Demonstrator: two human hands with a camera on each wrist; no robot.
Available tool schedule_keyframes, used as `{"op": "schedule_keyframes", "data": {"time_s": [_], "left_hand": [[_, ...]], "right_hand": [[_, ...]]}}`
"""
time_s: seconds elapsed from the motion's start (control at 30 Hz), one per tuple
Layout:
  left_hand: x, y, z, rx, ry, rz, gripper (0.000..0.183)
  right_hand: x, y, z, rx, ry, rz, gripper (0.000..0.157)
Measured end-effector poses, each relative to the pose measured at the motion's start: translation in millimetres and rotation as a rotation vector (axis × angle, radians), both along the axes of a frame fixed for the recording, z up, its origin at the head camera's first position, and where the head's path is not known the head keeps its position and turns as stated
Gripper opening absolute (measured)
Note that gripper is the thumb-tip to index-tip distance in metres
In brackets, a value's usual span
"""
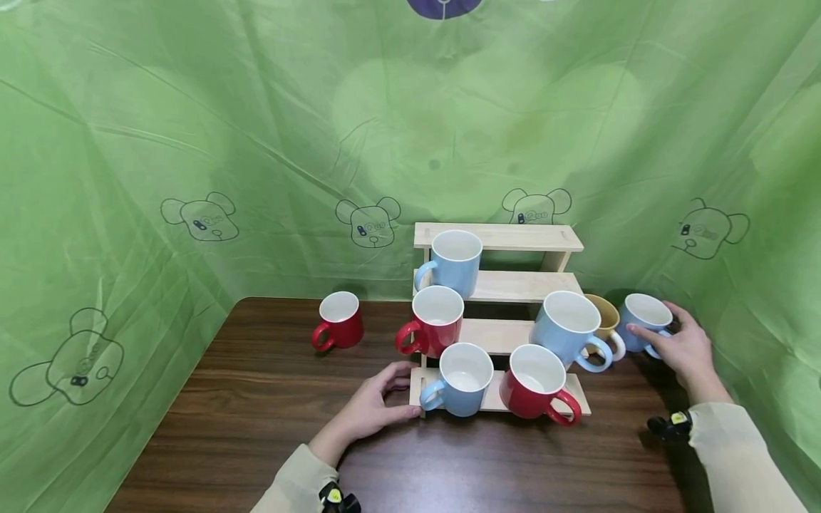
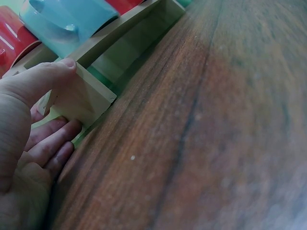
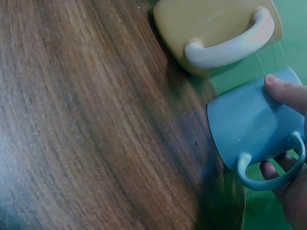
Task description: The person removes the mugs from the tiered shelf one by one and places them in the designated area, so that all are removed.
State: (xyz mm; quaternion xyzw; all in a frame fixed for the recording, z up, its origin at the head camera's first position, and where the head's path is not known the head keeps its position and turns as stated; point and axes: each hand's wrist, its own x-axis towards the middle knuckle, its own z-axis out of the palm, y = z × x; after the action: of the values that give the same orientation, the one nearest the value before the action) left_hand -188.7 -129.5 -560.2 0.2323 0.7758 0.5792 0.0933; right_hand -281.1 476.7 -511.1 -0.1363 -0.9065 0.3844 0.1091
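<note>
At the left end of a tiered wooden rack, my left hand holds the lowest step, thumb at its front corner and fingers against the side panel. My right hand grips a light blue mug right of the rack, thumb on one side, fingers round the other near the handle. This mug is upright at the table's back right. The bottom step bears a light blue mug and a red mug. Higher up are a red mug and two light blue mugs.
A yellow mug with a white handle stands between the rack and the gripped mug, partly hidden in the head view. Left of the rack is another red mug on the brown wooden table. Green cloth hangs behind and at both sides.
</note>
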Motion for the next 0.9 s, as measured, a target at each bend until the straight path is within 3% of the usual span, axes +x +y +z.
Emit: {"op": "schedule_keyframes", "data": {"time_s": [0.57,0.9], "left_hand": [[-0.8,0,-1.6,-0.002,0.021,-0.002,0.076],[-1.1,0,-1.3,-0.013,0.022,0.001,0.076]], "right_hand": [[7.0,-6,15.9,0.042,-0.045,0.053,0.109],[24.9,-13,29.9,0.078,0.082,0.018,0.110]]}}
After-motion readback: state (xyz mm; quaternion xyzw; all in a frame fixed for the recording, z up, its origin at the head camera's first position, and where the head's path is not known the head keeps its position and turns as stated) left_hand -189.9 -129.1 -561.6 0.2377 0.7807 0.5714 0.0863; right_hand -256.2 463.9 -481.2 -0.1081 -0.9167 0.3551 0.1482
